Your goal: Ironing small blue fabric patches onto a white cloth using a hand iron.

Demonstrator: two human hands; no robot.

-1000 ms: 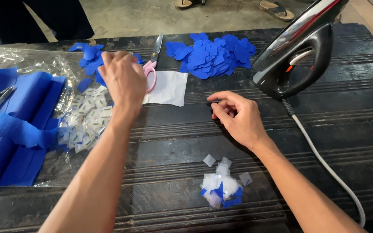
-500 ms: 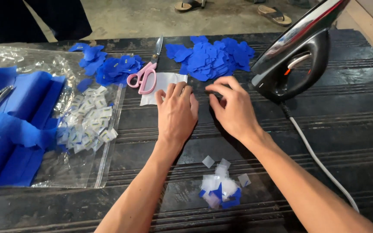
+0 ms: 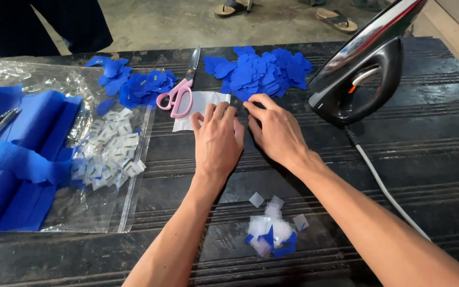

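Two bare hands lie side by side at the middle of the dark ribbed table (image 3: 426, 159). Left hand (image 3: 218, 139): palm down, fingers flat, fingertips pressing the lower edge of a white cloth rectangle (image 3: 200, 103); nothing gripped. Right hand (image 3: 276, 130): palm down just beside the left, fingers curled near a heap of blue fabric pieces (image 3: 261, 72); whether it pinches anything cannot be told. Pink-handled scissors (image 3: 179, 90): lying partly on the white cloth's upper left. Black clothes iron (image 3: 359, 66): upright at right, cord trailing toward the near edge. Small scrap pile, white and blue (image 3: 272, 231): between the forearms. Clear plastic bag (image 3: 107, 207) with small white labels (image 3: 110, 151): left. Folded blue cloth (image 3: 22, 154): far left.
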